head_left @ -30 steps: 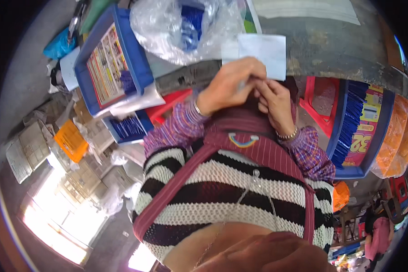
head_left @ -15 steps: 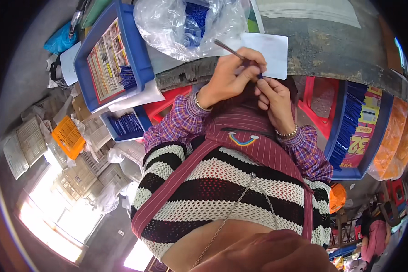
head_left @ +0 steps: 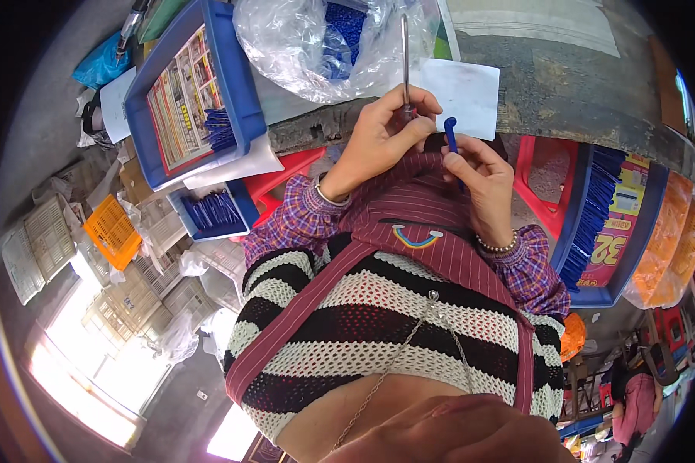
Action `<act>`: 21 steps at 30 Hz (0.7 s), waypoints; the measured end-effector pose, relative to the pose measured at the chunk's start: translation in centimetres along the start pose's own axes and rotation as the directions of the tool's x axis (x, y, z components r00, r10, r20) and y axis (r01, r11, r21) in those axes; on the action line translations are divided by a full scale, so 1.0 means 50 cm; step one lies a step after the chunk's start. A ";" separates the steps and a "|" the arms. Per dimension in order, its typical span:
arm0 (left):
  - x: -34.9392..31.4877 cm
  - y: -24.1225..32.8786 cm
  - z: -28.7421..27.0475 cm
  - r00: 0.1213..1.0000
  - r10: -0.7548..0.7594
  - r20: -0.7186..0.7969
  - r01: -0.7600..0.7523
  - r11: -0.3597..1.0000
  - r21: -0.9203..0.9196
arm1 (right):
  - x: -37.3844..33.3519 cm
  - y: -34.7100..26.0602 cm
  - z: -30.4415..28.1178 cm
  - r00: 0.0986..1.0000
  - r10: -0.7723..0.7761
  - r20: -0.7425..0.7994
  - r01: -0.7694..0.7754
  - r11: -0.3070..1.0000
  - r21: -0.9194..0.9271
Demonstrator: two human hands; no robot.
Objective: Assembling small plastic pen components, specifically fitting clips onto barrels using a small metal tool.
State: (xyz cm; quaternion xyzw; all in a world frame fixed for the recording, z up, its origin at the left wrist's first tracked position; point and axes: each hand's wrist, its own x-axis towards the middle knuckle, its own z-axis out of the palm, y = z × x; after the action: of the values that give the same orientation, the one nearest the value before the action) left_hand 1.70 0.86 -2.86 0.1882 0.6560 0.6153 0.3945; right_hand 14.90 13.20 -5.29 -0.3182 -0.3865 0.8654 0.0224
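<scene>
My left hand (head_left: 378, 147) is closed round the dark handle of a screwdriver-like tool (head_left: 405, 65). Its thin metal shaft points away from me; the fingers cover most of the handle. Close by on the right, my right hand (head_left: 486, 184) pinches a slim blue plastic piece (head_left: 451, 137) with a rounded head at its upper end. The piece stands apart from the tool, its lower part hidden by my fingers. Both hands are above my lap at the near edge of the worktable (head_left: 548, 92), just in front of a white sheet of paper (head_left: 471, 92).
A clear plastic bag (head_left: 286, 54) with small blue parts lies on the table. Blue trays of slim blue pieces stand at the left (head_left: 253, 100) and right (head_left: 647, 239), with a smaller tray (head_left: 243, 204) at the left. Red stool parts (head_left: 534, 193) show below the table. Another person (head_left: 639, 405) is far off, lower right.
My hands have drawn apart. The tool's shaft has swung from slanting left to pointing straight away from me, and the blue piece, mostly hidden before, now shows upright in my right hand.
</scene>
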 end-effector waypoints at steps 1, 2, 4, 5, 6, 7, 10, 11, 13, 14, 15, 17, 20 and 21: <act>0.001 -0.001 0.000 1.000 0.001 0.000 -0.001 1.000 -0.001 | -0.001 0.000 0.000 1.000 0.000 0.000 0.000 1.000 -0.001; 0.001 -0.002 0.001 1.000 -0.008 0.009 0.007 1.000 0.012 | -0.002 -0.003 0.001 1.000 0.015 0.001 -0.015 1.000 -0.018; 0.000 -0.006 0.002 1.000 -0.018 0.017 0.017 1.000 0.024 | -0.003 0.000 0.000 0.999 0.033 0.001 -0.033 0.999 -0.034; 0.001 -0.006 0.004 1.000 -0.016 0.019 0.016 1.000 0.024 | -0.003 0.003 -0.002 0.999 0.037 0.015 -0.037 0.999 -0.027; 0.001 -0.007 0.005 1.000 -0.015 0.022 0.015 1.000 0.024 | -0.003 0.005 -0.004 0.999 0.042 0.030 -0.041 0.999 -0.019; 0.001 -0.008 0.005 1.000 -0.016 0.023 0.016 1.000 0.023 | -0.003 0.005 -0.004 0.999 0.043 0.029 -0.042 0.999 -0.019; 0.004 -0.010 0.005 1.000 -0.009 0.028 0.007 0.998 0.064 | -0.002 0.003 -0.004 0.997 0.059 0.043 -0.059 0.998 -0.007; 0.005 -0.011 0.005 1.000 -0.010 0.028 0.008 0.998 0.060 | -0.001 0.001 -0.003 0.996 0.071 0.047 -0.071 0.997 0.006; 0.008 -0.011 0.005 1.000 -0.010 0.029 0.008 0.998 0.056 | 0.001 -0.001 -0.003 0.995 0.081 0.052 -0.082 0.996 0.020; 0.010 -0.011 0.005 1.000 -0.004 0.030 0.002 0.998 0.065 | 0.003 -0.003 -0.003 0.994 0.095 0.055 -0.097 0.995 0.029; 0.013 -0.010 0.004 1.000 0.004 0.031 -0.006 0.997 0.074 | 0.004 -0.005 -0.003 0.992 0.108 0.058 -0.111 0.993 0.038; 0.012 -0.008 0.003 1.000 -0.011 0.025 0.009 0.997 0.075 | 0.006 -0.012 -0.003 0.991 0.115 0.066 -0.117 0.993 0.028; 0.003 0.006 -0.001 0.998 -0.059 0.016 0.057 0.995 0.083 | 0.002 -0.022 0.000 0.993 0.104 0.053 -0.103 0.994 -0.025; 0.000 0.014 0.001 0.997 -0.070 0.013 0.070 0.996 0.046 | 0.001 -0.023 -0.001 0.995 0.088 0.043 -0.085 0.994 -0.062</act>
State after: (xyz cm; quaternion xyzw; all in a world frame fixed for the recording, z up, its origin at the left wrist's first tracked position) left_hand 1.56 1.05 -2.17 0.1786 0.6732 0.5845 0.4163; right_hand 14.63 14.06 -4.55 -0.3155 -0.3987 0.8604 -0.0334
